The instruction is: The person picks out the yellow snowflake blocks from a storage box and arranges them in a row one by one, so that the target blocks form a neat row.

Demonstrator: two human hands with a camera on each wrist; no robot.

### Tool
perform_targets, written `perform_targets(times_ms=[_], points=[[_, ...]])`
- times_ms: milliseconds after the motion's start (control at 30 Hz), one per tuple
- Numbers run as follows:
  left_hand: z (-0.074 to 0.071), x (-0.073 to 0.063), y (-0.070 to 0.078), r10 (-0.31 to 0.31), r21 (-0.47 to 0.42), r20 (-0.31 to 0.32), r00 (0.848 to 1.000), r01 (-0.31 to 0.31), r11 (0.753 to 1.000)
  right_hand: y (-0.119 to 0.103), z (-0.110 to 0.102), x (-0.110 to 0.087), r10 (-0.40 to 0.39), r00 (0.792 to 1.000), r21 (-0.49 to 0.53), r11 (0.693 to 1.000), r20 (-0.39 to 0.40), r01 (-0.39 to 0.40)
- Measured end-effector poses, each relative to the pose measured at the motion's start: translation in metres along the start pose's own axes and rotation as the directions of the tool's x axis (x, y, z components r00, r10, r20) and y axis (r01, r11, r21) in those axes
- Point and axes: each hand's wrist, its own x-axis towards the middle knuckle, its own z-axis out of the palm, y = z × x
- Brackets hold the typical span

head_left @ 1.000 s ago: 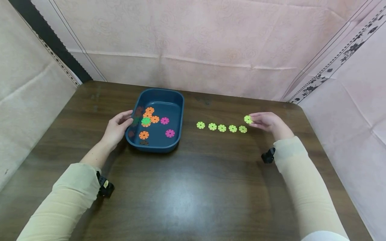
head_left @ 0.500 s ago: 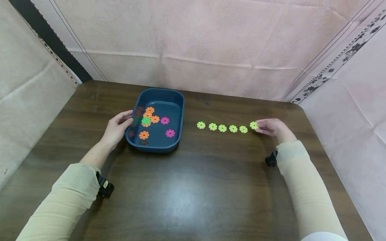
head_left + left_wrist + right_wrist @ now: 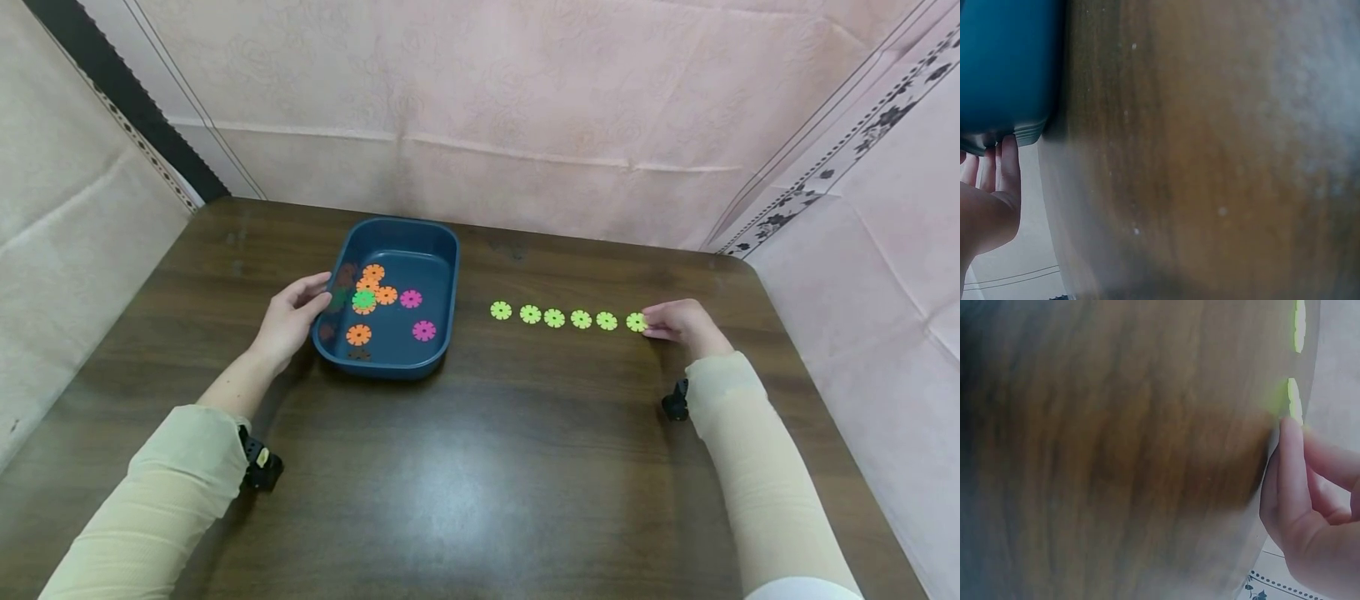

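Note:
On the right, my right hand (image 3: 681, 325) pinches a yellow-green notched flower-shaped disc (image 3: 636, 322) by its right edge, at the right end of a row of similar discs (image 3: 554, 318). In the right wrist view this disc (image 3: 1294, 400) lies low at the tabletop, finger and thumb at its near edge. My left hand (image 3: 288, 317) rests with extended fingers against the left side of a blue rectangular tray (image 3: 397, 367). The left wrist view shows those fingers (image 3: 1009, 164) touching the tray wall just under its rim.
Inside the tray lie several orange discs (image 3: 358, 335), a green one (image 3: 363, 299), two magenta ones (image 3: 424, 331) and several dark brown ones along the left wall. The brown wooden table (image 3: 480, 467) is bordered by pale cloth (image 3: 525, 100) at the back and sides.
My right hand has moved right and down toward the table, bringing the pinched disc from above the row to its right end. The left hand and tray have stayed put.

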Motion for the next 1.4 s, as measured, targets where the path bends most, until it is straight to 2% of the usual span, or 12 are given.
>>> perform_targets(times_ms=[200,500,1000,1167,1300,1400], points=[[0.0,0.0,0.001,-0.003,-0.002,0.001,1.0,0.003,1.0,0.001,0.002,0.001,-0.037,0.999,-0.042,0.998,-0.038,0.036],[0.0,0.001,-0.001,-0.005,0.017,-0.005,1.0,0.005,1.0,0.002,0.005,0.004,-0.047,0.996,-0.105,0.994,-0.082,0.038],[0.001,0.0,0.002,0.006,0.015,-0.01,1.0,-0.006,1.0,0.0,0.005,0.002,-0.054,0.989,-0.108,0.993,-0.14,0.039],[0.0,0.002,0.007,0.067,0.057,-0.075,0.995,-0.063,0.996,-0.004,0.002,-0.004,-0.087,0.985,-0.108,0.992,-0.149,0.071],[-0.004,0.003,0.02,0.145,0.106,-0.153,0.977,-0.13,0.986,-0.01,0.002,-0.012,-0.155,0.977,-0.182,0.975,-0.148,0.127],[-0.006,0.004,0.035,0.202,0.153,-0.182,0.962,-0.175,0.973,-0.017,0.005,-0.02,-0.207,0.964,-0.26,0.952,-0.165,0.16]])
